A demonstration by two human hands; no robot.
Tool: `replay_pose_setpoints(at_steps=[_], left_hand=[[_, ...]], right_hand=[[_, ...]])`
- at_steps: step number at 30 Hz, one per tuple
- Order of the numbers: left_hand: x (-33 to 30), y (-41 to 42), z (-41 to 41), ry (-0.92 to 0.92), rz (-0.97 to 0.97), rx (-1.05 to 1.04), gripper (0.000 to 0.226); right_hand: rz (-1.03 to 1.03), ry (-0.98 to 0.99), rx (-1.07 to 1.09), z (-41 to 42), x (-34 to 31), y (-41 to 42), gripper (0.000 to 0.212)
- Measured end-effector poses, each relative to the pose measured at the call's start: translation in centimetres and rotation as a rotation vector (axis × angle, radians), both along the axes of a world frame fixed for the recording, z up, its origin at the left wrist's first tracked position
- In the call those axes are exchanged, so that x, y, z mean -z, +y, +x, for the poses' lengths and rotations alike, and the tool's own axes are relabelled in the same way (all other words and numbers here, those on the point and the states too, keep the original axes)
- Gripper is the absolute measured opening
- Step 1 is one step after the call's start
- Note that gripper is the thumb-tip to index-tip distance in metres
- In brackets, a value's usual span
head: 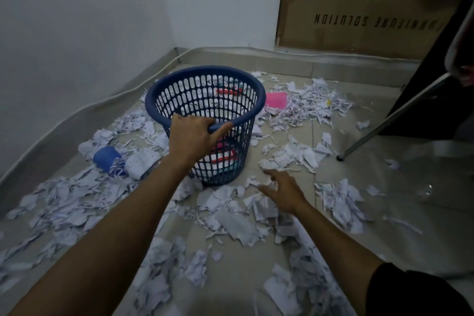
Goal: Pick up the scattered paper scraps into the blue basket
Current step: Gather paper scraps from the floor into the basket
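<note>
While fingers [177, 120] of left hand [191, 138] are curling round near rim of blue basket [205, 100], gripping it, right hand [282, 191] is hovering just above floor, fingers spread loose, holding nothing. Basket sitting upright near wall corner, some paper and red stuff already inside. Paper scraps [230, 220] lying all over tiles [384, 182] around basket. Pink sheet [276, 100] just behind it, blue cup [106, 158] lying to left.

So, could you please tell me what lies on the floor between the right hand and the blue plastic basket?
In the head view, torn white paper scraps and bare tile lie between the right hand and the blue plastic basket.
</note>
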State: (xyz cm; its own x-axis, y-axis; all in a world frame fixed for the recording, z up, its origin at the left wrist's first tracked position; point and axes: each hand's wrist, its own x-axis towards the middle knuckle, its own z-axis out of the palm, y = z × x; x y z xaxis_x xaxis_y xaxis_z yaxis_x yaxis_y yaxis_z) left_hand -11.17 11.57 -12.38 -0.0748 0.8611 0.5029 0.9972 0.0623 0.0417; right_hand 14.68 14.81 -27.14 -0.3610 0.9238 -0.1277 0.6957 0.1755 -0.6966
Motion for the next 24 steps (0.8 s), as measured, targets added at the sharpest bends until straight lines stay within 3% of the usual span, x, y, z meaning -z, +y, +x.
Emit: replay_pose_setpoints(at_steps=[3, 7, 10, 12, 16, 24], left_hand=[[0.0, 0.0, -0.1, 0.007, 0.002, -0.002, 0.069], [0.0, 0.2, -0.4, -0.001, 0.002, 0.005, 0.07], [0.1, 0.2, -0.6, -0.017, 0.005, 0.024, 0.07], [0.3, 0.3, -0.6, -0.014, 0.004, 0.026, 0.071], [0.4, 0.4, -0.7, -0.007, 0.027, 0.034, 0.065], [0.3, 0.2, -0.7, 0.0, 0.035, 0.038, 0.062]], right_hand=[[-0.153, -0.233, -0.137, 0.1, 2.2, -0.9, 0.076], [-0.157, -0.341, -0.135, -2.1, 3.9, -2.7, 0.1], [-0.098, -0.471, -0.188, -3.2, 5.6, -4.5, 0.096], [0.026, -0.506, -0.163, -3.3, 6.8, -5.4, 0.076], [0.17, -0.368, -0.096, -2.9, 8.0, -5.5, 0.04], [-0.026, 0.146, 0.092, -1.1, 6.0, -2.3, 0.009]])
